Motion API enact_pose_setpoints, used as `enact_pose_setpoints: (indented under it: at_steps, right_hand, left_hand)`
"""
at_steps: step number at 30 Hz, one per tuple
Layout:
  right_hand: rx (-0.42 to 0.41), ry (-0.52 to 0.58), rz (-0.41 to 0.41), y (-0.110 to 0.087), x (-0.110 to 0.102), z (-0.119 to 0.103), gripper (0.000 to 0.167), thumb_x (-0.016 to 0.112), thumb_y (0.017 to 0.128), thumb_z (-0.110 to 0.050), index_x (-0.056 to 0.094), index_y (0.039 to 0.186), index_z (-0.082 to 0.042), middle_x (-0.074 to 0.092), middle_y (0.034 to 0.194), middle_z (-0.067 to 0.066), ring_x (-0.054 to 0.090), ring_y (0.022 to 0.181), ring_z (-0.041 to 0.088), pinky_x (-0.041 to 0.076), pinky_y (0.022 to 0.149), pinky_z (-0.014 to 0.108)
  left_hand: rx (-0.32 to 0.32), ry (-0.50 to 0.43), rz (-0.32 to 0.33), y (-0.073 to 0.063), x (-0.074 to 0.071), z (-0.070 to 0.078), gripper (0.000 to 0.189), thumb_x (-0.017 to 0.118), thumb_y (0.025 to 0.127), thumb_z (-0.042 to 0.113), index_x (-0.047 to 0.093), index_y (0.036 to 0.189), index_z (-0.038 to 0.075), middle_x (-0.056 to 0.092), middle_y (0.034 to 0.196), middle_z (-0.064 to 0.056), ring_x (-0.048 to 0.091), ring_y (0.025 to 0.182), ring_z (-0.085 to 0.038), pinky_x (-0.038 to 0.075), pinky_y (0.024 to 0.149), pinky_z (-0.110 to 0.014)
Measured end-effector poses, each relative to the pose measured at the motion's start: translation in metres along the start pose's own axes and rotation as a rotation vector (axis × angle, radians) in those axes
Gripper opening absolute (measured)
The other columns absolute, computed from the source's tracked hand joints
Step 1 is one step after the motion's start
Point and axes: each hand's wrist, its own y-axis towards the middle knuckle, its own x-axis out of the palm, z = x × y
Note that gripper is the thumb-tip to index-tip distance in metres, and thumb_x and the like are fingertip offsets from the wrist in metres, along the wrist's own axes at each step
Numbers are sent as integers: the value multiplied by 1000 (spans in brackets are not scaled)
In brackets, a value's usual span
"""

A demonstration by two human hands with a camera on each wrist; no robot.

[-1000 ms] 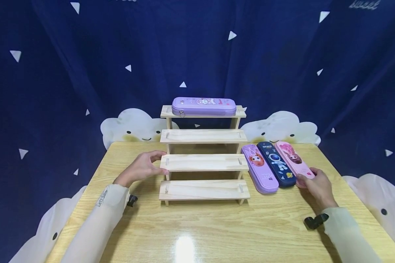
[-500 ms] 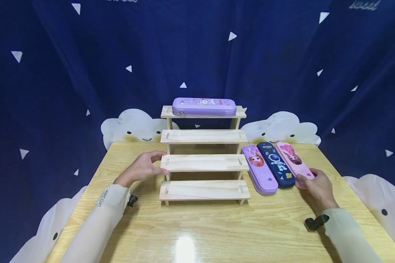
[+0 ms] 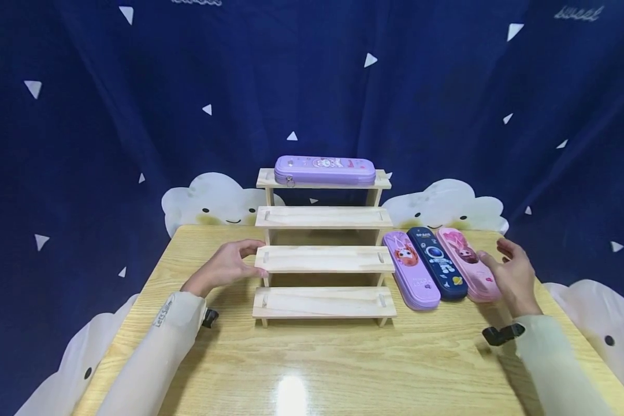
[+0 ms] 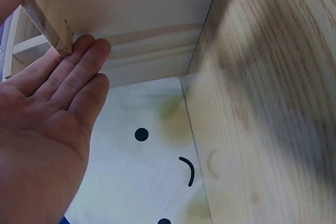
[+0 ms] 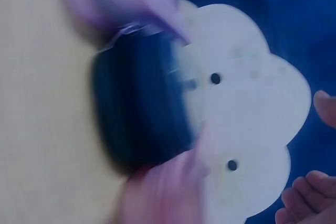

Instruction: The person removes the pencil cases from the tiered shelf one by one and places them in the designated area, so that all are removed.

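A four-step wooden display rack (image 3: 325,259) stands mid-table. At the left end of its second-lowest step, my left hand (image 3: 229,267) holds the plank, thumb in front and fingers behind; the left wrist view shows these fingers (image 4: 86,72) against the wood. My right hand (image 3: 516,280) hovers by the lower right of a pink pencil case (image 3: 460,254), holding nothing, thumb and fingers apart. Left of that case lie a navy astronaut pencil case (image 3: 437,263) and a purple one with a doll (image 3: 412,271). Another purple pencil case (image 3: 325,171) lies across the top step.
The wooden table (image 3: 333,370) carries everything, with a glare spot near its front. Behind it hangs a dark blue curtain (image 3: 312,75) with white triangles and clouds. The right wrist view is blurred around the cases.
My right hand has let go of the pink pencil case's near end and lifted up and slightly right, its fingers spreading. The left hand stays on the rack.
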Motion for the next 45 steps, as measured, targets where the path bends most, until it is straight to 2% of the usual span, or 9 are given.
enact_pose_setpoints:
  at_steps: [6, 12, 17, 21, 24, 28, 31, 37, 45]
  right_hand:
    - [-75, 86, 15, 13, -3, -37, 77, 64, 98, -39, 27, 160, -12, 34, 164, 18, 33, 150, 39, 26, 126, 53]
    - [-233, 229, 18, 30, -5, -84, 73, 69, 96, -26, 33, 158, -13, 38, 162, 15, 37, 150, 24, 26, 128, 39]
    - [-352, 282, -30, 42, -4, -127, 72, 69, 95, -23, 34, 157, -15, 39, 161, 12, 37, 149, 18, 24, 128, 31]
    - [-455, 311, -95, 47, -1, -160, 72, 71, 93, -18, 36, 156, -13, 41, 159, 14, 39, 148, 19, 27, 126, 24]
    - [-496, 301, -162, 49, 4, -181, 75, 73, 92, -19, 35, 157, -14, 39, 160, 13, 36, 150, 20, 26, 128, 29]
    - [-492, 225, -247, 52, 13, -204, 79, 73, 93, -30, 30, 159, -21, 32, 166, 5, 28, 155, 24, 21, 130, 45]
    - [-488, 178, -289, 54, 22, -219, 82, 74, 92, -35, 29, 160, -23, 30, 167, 5, 26, 156, 28, 20, 129, 51]
    - [-537, 144, -369, 57, 45, -244, 83, 76, 90, -34, 32, 159, -18, 34, 165, 8, 31, 153, 30, 23, 129, 49]
    - [-597, 97, -461, 57, 74, -271, 82, 79, 85, -24, 38, 155, -12, 40, 162, 12, 35, 151, 33, 24, 128, 50]
  left_hand:
    - [-4, 18, 5, 0, 0, -1, 79, 91, 73, 35, 56, 141, 12, 66, 137, -13, 55, 138, -34, 41, 116, -54]
    - [-12, 25, 6, 0, 0, -3, 80, 91, 73, 36, 56, 141, 12, 65, 138, -13, 53, 139, -34, 39, 118, -55]
    - [-8, 22, 9, -1, 1, -3, 77, 90, 75, 31, 56, 141, 11, 65, 139, -13, 53, 139, -35, 39, 118, -55]
    - [-3, 18, 7, -2, 1, -2, 76, 90, 76, 28, 55, 142, 11, 65, 139, -13, 54, 139, -35, 39, 118, -55]
    - [-1, 15, 7, -1, 0, -2, 77, 90, 76, 28, 55, 142, 10, 65, 138, -13, 55, 138, -34, 39, 118, -56]
    - [0, 10, 7, -1, 0, -1, 78, 90, 75, 30, 56, 141, 10, 65, 138, -13, 56, 136, -33, 40, 117, -55]
    - [6, 4, 6, 1, 0, -2, 78, 91, 74, 31, 56, 141, 10, 66, 137, -12, 57, 135, -32, 41, 116, -55]
    - [12, -2, 2, 2, 1, -2, 74, 90, 75, 27, 58, 139, 11, 68, 134, -11, 59, 132, -31, 41, 116, -55]
    - [14, 1, 4, 2, 1, 0, 75, 91, 73, 28, 58, 138, 11, 69, 133, -10, 61, 129, -29, 40, 116, -55]
